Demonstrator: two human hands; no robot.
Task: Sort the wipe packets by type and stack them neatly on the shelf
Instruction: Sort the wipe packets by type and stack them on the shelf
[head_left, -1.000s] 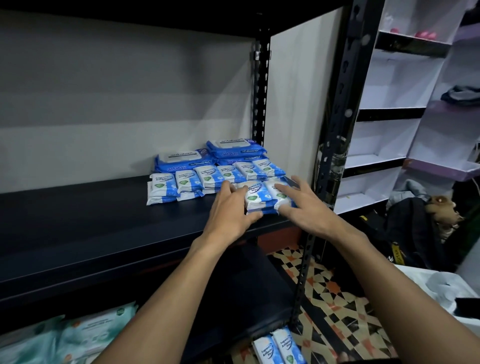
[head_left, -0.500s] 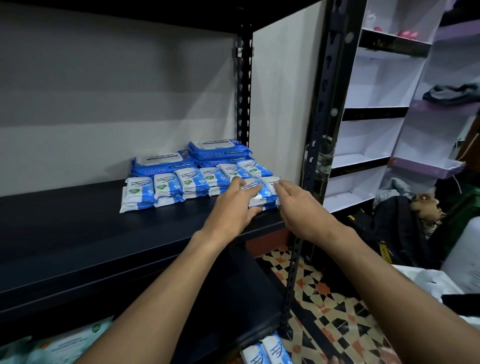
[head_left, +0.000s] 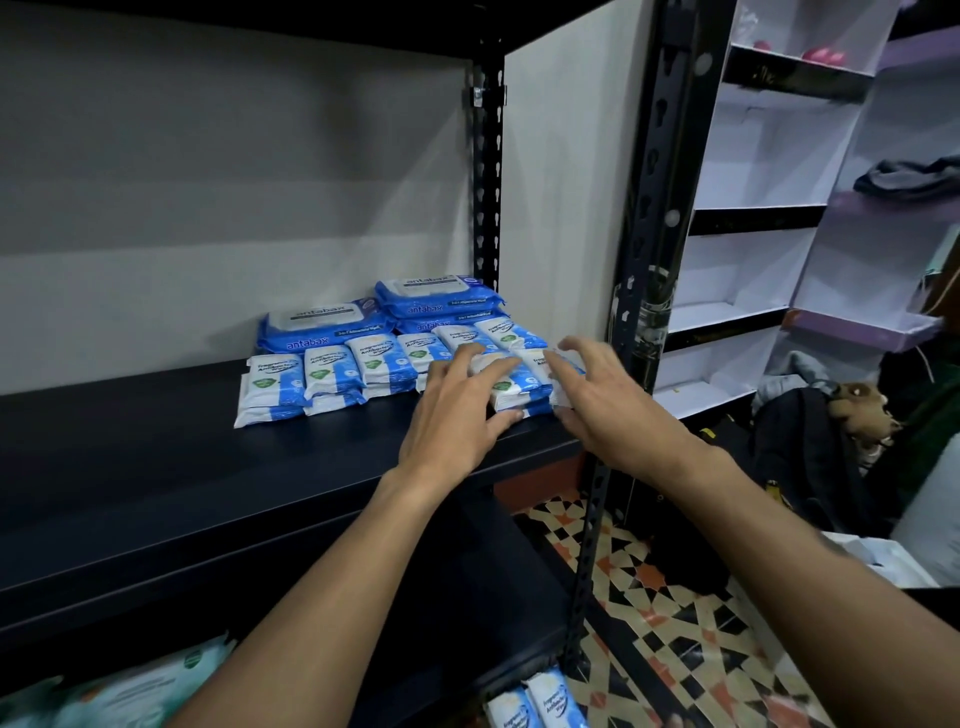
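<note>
On the dark shelf board (head_left: 208, 467), two large blue "antabax" packs (head_left: 317, 325) and a second pile of them (head_left: 436, 293) lie at the back. In front runs a row of small blue-and-white wipe packets (head_left: 332, 374), stacked two high. At the right end a front stack of small packets (head_left: 522, 387) sits between my hands. My left hand (head_left: 457, 410) rests spread fingers on top of it, thumb at its front edge. My right hand (head_left: 608, 405) touches its right side with the thumb, its fingers spread and raised above the packets.
A black slotted upright (head_left: 644, 260) stands right beside my right hand. The lower shelf holds pale green packets (head_left: 130, 691) and two small blue packets (head_left: 535, 701). White shelves (head_left: 753, 312), a dark bag (head_left: 810, 457) and tiled floor (head_left: 675, 623) lie to the right.
Both hands stay at the front stack. My left fingers have slid further over its top; my right fingers have lifted and spread off it. The view has shifted slightly.
</note>
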